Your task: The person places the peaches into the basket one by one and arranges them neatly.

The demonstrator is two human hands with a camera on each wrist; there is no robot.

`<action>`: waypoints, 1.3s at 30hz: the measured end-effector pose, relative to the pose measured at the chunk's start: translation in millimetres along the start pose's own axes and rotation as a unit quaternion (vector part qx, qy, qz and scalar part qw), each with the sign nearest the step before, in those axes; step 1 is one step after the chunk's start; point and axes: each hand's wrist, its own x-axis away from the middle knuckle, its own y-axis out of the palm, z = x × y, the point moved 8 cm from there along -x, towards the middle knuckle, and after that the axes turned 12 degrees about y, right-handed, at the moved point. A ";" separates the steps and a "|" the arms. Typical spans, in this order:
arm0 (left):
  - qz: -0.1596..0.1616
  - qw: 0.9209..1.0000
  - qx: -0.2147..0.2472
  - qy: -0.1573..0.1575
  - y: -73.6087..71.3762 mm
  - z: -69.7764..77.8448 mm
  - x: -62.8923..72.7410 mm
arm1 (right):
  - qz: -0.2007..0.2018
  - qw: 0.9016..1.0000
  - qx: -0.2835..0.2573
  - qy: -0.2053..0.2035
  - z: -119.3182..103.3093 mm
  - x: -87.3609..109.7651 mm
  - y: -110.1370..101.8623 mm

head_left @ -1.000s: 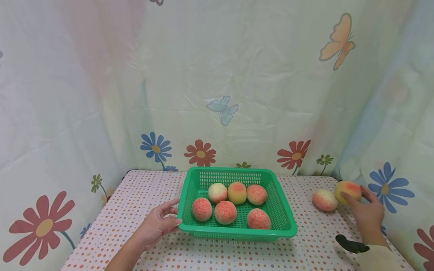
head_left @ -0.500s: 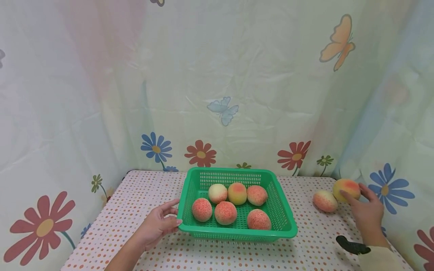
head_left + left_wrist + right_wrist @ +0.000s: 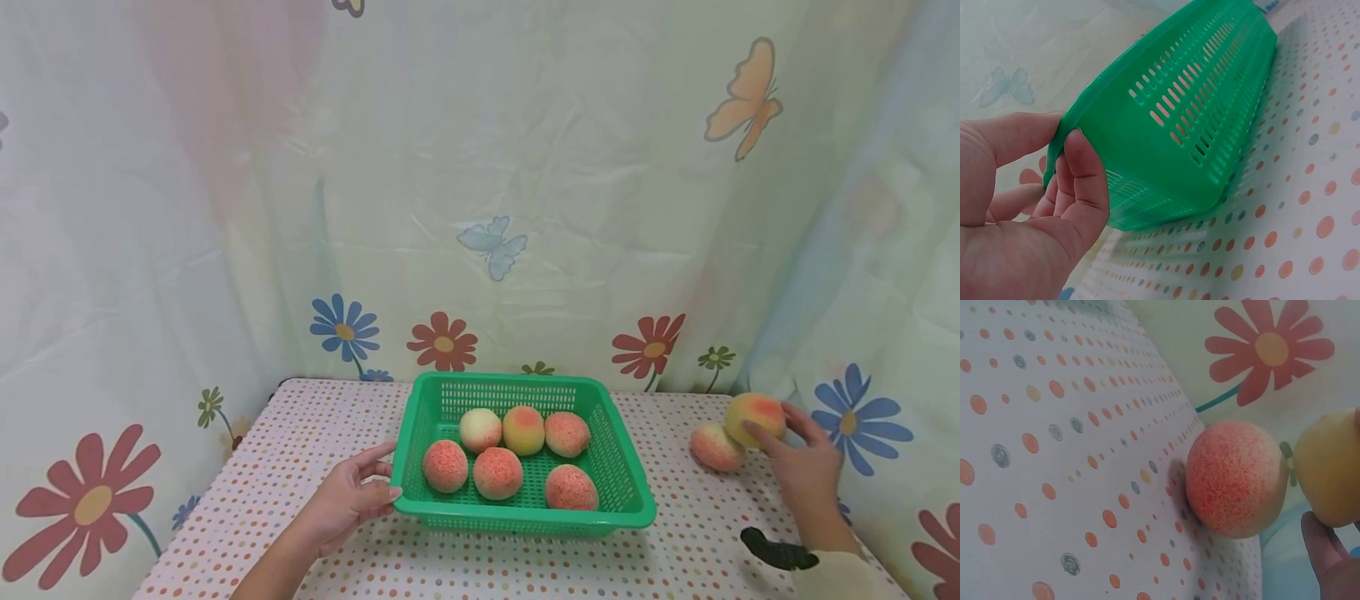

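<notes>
At the left side of the green plastic basket, my left hand pinches its rim between thumb and fingers, which the left wrist view shows close up. Inside the basket lie several peaches, among them a yellow one and a pale one. Over at the table's right side, my right hand grips a yellow peach with a red blush. Just left of it, a pink-speckled pale peach rests on the tablecloth. In the right wrist view a narrow gap separates these two peaches.
A dotted cloth covers the table. Behind and on both sides hangs a curtain printed with flowers and butterflies. A black curved strap piece sticks out by the right sleeve.
My right hand has moved slightly left and up with the yellow peach, which now overlaps the pale peach in the head view. The left hand and basket stay in place.
</notes>
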 end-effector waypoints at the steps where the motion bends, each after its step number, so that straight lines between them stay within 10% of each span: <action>1: 0.001 1.000 0.001 -0.001 -0.2 -0.2 0.1 | -0.003 1.000 0.003 -0.001 -0.7 1.6 0.7; 39: -0.003 1.000 0.010 0.001 1.8 2.2 0.6 | -0.034 0.995 0.045 -0.085 -25.5 46.7 30.7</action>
